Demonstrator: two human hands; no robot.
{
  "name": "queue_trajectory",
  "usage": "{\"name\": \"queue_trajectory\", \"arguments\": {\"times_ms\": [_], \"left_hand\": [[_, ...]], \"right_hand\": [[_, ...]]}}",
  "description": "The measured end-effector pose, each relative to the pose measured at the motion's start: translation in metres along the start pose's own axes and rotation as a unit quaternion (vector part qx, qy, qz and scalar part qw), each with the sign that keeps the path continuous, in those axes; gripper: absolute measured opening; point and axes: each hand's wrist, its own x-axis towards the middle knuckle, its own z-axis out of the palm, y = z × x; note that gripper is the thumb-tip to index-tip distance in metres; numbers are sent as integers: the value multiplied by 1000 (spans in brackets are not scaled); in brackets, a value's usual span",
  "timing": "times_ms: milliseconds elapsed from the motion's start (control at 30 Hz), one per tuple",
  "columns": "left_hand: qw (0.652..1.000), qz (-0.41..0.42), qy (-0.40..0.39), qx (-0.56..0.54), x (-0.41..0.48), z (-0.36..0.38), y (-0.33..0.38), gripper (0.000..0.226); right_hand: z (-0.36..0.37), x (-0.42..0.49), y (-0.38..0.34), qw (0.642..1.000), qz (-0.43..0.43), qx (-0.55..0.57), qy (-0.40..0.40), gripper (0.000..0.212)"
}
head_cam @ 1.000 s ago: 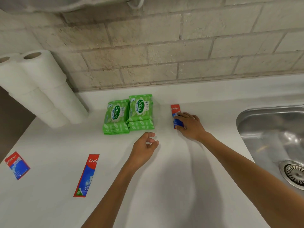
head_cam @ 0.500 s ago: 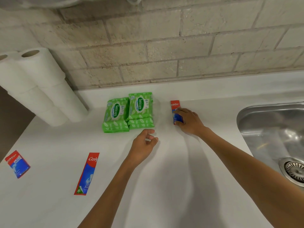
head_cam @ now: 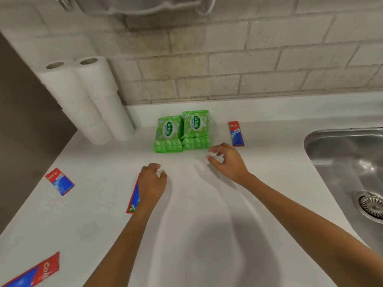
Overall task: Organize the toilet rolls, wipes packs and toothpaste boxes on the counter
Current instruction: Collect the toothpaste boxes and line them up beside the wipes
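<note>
Two stacks of green wipes packs [head_cam: 182,131] sit side by side near the back wall. A small red-and-blue toothpaste box [head_cam: 235,133] lies to their right, free of any hand. My right hand [head_cam: 227,160] hovers just in front of the wipes, fingers apart and holding nothing. My left hand [head_cam: 152,183] is curled over the top end of a long toothpaste box [head_cam: 133,198] lying flat on the counter. Another small toothpaste box [head_cam: 60,181] lies at the left, and a long one [head_cam: 33,272] at the bottom left corner. White toilet rolls [head_cam: 87,98] stand stacked at the back left.
A white counter [head_cam: 207,235] carries everything. A steel sink [head_cam: 348,168] with a drain [head_cam: 371,206] is set in at the right. A brick wall [head_cam: 228,65] runs along the back, and the counter's left edge drops off beside a brown surface [head_cam: 24,125].
My right hand has let go of the small toothpaste box and drawn back left toward the wipes. My left hand moved left onto the long toothpaste box. The view shifted, showing another box at bottom left.
</note>
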Motion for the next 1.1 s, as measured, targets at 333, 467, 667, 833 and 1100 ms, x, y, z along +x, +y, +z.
{"name": "queue_trajectory", "arguments": {"times_ms": [333, 467, 667, 833, 1100], "left_hand": [[983, -71, -5, 168, -15, -32, -56, 52], [979, -43, -12, 197, -15, -30, -56, 50], [972, -22, -26, 231, -11, -30, -60, 46], [974, -23, -53, 220, -3, -34, -63, 43], [944, 96, -36, 312, -7, -31, -71, 26]], "right_hand": [[57, -40, -64, 999, 24, 24, -43, 27], [70, -50, -79, 998, 36, 27, -44, 27], [84, -64, -93, 997, 62, 32, -43, 27], [90, -72, -97, 994, 92, 46, -44, 28], [90, -79, -96, 988, 132, 69, -36, 26]]}}
